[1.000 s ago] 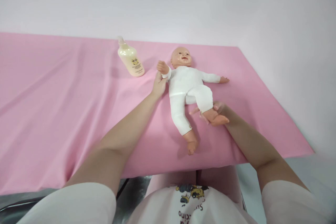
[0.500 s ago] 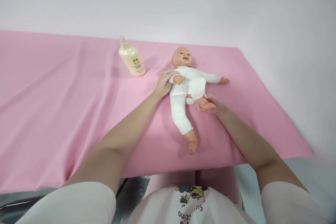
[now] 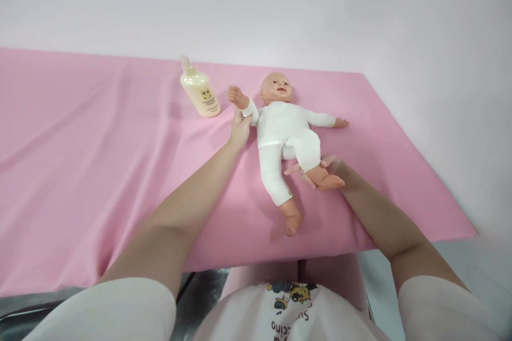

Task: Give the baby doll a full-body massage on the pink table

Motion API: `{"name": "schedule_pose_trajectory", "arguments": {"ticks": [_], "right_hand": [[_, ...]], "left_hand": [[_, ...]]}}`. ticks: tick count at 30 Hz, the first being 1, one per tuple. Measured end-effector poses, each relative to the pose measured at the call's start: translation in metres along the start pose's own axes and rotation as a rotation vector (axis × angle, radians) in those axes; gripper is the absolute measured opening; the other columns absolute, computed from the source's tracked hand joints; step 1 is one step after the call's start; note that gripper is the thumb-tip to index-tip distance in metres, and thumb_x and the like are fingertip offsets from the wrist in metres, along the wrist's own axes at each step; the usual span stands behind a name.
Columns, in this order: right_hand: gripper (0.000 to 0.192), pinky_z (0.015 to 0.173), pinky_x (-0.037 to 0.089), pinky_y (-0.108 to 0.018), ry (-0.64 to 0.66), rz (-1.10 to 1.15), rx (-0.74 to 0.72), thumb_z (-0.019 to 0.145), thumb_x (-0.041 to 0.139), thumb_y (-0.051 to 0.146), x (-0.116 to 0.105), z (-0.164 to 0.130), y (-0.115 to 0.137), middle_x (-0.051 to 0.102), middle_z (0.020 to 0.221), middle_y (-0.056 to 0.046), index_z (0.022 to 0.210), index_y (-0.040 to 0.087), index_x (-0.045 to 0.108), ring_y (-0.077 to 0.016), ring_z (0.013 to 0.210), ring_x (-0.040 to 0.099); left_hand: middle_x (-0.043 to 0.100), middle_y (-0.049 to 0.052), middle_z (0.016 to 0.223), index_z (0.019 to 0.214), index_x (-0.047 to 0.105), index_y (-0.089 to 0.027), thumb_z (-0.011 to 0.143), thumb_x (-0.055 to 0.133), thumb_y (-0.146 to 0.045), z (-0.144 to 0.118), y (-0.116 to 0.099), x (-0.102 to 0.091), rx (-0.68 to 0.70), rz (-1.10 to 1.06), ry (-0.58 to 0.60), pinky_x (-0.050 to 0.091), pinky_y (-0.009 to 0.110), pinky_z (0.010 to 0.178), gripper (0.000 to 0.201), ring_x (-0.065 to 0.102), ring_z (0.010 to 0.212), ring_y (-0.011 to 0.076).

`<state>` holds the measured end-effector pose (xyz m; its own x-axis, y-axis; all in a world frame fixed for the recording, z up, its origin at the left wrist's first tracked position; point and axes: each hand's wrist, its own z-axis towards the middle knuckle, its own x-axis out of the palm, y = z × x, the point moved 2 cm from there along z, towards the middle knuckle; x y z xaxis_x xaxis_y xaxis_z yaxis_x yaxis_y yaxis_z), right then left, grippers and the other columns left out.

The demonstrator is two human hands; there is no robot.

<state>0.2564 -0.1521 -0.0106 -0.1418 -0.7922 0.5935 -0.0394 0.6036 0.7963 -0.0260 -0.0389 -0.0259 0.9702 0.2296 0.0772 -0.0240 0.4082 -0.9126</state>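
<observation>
A baby doll (image 3: 280, 122) with a white cloth body lies on its back on the pink cloth, its head toward the far edge. My left hand (image 3: 241, 127) is closed around the doll's arm on the left side, below its raised plastic hand (image 3: 238, 97). Under the doll's bent leg, on the right, my right hand (image 3: 328, 165) supports the lower leg near the plastic foot (image 3: 330, 181). Some of its fingers show past the leg; the rest are hidden beneath it. The doll's other leg (image 3: 276, 173) lies stretched toward me.
A pump bottle (image 3: 201, 93) of pale yellow liquid, with a cartoon label, is left of the doll's head. The pink cloth (image 3: 100, 170) covers the table and has folds on the left. A pale wall (image 3: 240, 5) stands behind.
The doll's left-side arm has swung outward and up with my left hand, away from its body. Its bent leg has moved down and to the right with my right hand.
</observation>
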Motion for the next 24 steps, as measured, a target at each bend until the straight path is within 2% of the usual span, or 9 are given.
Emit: {"name": "schedule_pose_trajectory", "arguments": {"ticks": [2,4,7,10,14,19,24], "right_hand": [[0.069,0.062,0.056,-0.032,0.099,-0.003,0.074,0.069,0.074,0.041,0.003,0.000,-0.003,0.077,0.082,-0.014,0.123,0.000,0.061,-0.0232,0.069,0.072],[0.067,0.066,0.058,-0.034,0.145,-0.044,0.123,0.071,0.074,0.035,0.008,0.002,-0.003,0.078,0.089,-0.016,0.126,0.001,0.059,-0.0259,0.076,0.075],[0.064,0.074,0.061,-0.038,0.143,-0.092,0.156,0.072,0.077,0.031,0.012,0.005,0.000,0.078,0.098,-0.018,0.127,0.003,0.060,-0.0285,0.085,0.076],[0.061,0.076,0.061,-0.038,0.126,-0.086,0.159,0.073,0.077,0.031,0.013,0.006,0.000,0.078,0.103,-0.019,0.126,0.005,0.061,-0.0285,0.086,0.077],[0.061,0.075,0.061,-0.037,0.141,-0.086,0.159,0.074,0.077,0.032,0.011,0.006,-0.002,0.078,0.101,-0.019,0.125,0.003,0.061,-0.0281,0.084,0.077],[0.059,0.067,0.060,-0.034,0.140,-0.082,0.120,0.069,0.076,0.037,0.008,0.004,-0.002,0.078,0.086,-0.015,0.117,0.004,0.065,-0.0255,0.074,0.075],[0.056,0.062,0.053,-0.028,-0.027,-0.081,-0.104,0.071,0.070,0.046,0.005,0.004,0.006,0.075,0.076,-0.009,0.111,0.007,0.066,-0.0192,0.067,0.070]], "left_hand": [[0.067,0.004,0.107,0.103,0.056,-0.023,0.087,0.058,-0.022,0.002,0.003,-0.004,-0.060,-0.015,-0.053,0.047,0.041,0.106,0.016,0.062,0.110,0.0206],[0.067,0.003,0.105,0.100,0.054,-0.024,0.087,0.058,-0.021,0.004,0.005,-0.007,-0.098,-0.030,-0.093,0.048,0.041,0.105,0.014,0.062,0.110,0.0212],[0.067,0.003,0.110,0.104,0.053,-0.026,0.089,0.057,-0.023,0.007,0.009,-0.011,-0.110,-0.064,-0.136,0.047,0.041,0.106,0.017,0.061,0.115,0.0215],[0.066,0.003,0.116,0.111,0.051,-0.023,0.094,0.054,-0.025,0.009,0.014,-0.012,-0.127,-0.088,-0.136,0.045,0.039,0.108,0.017,0.058,0.120,0.0199],[0.066,0.003,0.110,0.106,0.052,-0.024,0.094,0.056,-0.031,0.009,0.018,-0.013,-0.121,-0.048,-0.139,0.049,0.039,0.104,0.015,0.061,0.115,0.0201],[0.069,0.003,0.106,0.101,0.058,-0.027,0.086,0.060,-0.034,0.005,0.012,-0.007,-0.037,0.014,-0.041,0.051,0.039,0.101,0.017,0.065,0.111,0.0215],[0.073,0.007,0.105,0.095,0.067,-0.024,0.077,0.071,-0.043,-0.007,-0.013,0.005,0.114,0.028,0.120,0.048,0.046,0.105,0.026,0.065,0.108,0.0277]]}}
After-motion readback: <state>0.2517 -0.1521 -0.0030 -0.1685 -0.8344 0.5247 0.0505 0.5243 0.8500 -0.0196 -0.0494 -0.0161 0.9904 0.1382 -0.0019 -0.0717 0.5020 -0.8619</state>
